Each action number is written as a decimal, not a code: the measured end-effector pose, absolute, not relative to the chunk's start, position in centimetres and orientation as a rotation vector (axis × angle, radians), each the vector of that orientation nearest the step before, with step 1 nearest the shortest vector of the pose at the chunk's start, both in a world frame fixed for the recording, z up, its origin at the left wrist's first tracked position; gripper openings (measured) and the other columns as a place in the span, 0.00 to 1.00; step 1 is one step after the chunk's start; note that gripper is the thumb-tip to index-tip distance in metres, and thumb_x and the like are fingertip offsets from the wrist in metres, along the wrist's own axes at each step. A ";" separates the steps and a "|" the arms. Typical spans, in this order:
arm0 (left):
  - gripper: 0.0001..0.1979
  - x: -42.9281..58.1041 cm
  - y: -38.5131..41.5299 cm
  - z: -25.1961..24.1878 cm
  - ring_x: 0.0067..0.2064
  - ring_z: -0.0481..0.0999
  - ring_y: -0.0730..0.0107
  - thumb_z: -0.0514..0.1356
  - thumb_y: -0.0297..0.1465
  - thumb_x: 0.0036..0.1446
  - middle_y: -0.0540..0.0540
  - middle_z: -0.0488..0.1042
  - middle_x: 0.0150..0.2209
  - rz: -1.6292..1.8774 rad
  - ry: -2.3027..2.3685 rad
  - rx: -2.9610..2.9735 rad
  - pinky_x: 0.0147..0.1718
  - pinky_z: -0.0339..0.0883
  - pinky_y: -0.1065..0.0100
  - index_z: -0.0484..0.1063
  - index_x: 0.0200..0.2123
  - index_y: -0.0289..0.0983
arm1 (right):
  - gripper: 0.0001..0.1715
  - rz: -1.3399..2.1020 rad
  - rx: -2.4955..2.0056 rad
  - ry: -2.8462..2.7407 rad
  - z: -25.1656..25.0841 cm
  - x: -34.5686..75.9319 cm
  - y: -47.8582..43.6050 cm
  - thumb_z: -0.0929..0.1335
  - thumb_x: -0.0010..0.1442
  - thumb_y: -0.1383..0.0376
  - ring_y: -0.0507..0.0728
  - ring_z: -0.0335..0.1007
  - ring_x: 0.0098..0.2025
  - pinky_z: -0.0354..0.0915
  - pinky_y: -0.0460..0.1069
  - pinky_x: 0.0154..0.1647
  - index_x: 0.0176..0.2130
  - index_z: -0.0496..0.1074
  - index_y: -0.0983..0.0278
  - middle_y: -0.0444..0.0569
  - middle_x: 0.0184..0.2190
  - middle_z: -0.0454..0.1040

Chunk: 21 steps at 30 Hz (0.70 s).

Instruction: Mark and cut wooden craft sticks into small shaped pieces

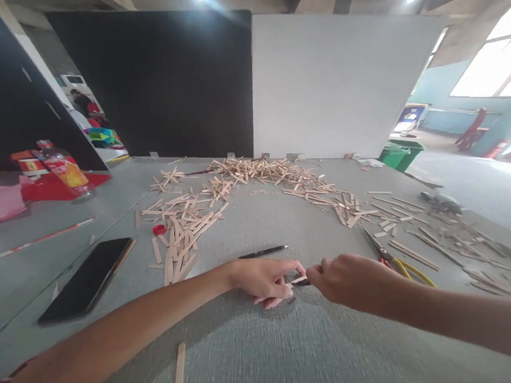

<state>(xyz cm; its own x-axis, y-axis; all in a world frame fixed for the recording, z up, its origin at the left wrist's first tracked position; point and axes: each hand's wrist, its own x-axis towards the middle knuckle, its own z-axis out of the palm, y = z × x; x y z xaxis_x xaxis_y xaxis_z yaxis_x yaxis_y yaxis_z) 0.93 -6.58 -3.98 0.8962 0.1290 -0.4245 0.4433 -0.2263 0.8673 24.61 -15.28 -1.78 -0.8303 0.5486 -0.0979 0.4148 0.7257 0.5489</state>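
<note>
At the middle of the table, my left hand [266, 281] pinches a short pale piece of craft stick [297, 279], mostly hidden by the fingers. My right hand [346, 276] is closed round a slim dark tool [305, 282]; its tip meets the piece between both hands, but its exact kind is hidden. Just beyond my left hand lies a black pen [265, 252]. Scissors with yellow and red handles [398, 262] rest open to the right of my right hand. A single craft stick [179, 377] lies near the front.
Loose craft sticks [254, 171] form a wide arc across the table. A phone [88, 280] and a red ring-shaped piece [159, 229] lie left. A drink bottle [63, 169] stands back left. Stick scraps [469, 238] cover the right side. Black and white panels [322, 84] stand behind.
</note>
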 end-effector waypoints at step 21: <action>0.28 0.9 -6.9 -3.7 0.15 0.64 0.72 0.58 0.28 0.68 0.60 0.69 0.19 -0.281 0.459 1.802 0.17 0.58 0.74 0.55 0.68 0.36 | 0.04 0.593 0.733 2.689 -2.1 25.5 -12.3 0.71 0.71 0.67 0.52 0.72 0.20 0.43 0.53 0.21 0.45 0.72 0.64 0.40 0.24 0.78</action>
